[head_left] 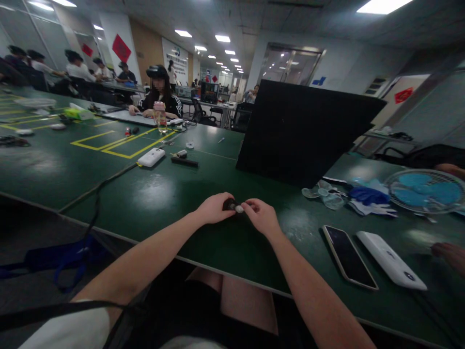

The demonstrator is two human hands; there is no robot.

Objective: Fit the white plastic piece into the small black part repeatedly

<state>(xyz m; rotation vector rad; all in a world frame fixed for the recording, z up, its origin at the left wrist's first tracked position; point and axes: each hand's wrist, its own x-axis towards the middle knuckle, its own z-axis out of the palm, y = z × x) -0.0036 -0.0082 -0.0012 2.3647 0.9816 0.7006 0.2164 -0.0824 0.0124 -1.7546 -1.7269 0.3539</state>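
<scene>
A small black part [229,204] with a pale round piece [239,209] at its end is gripped by the left hand [214,208] and pinched by the right hand [262,216], just above the worktop [163,194] near its front edge. The two pieces are already touching; whether they are fully joined cannot be told.

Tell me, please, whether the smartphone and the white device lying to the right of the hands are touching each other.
Apart. The head view shows a strip of green table between the smartphone and the white device along their whole length.
</scene>
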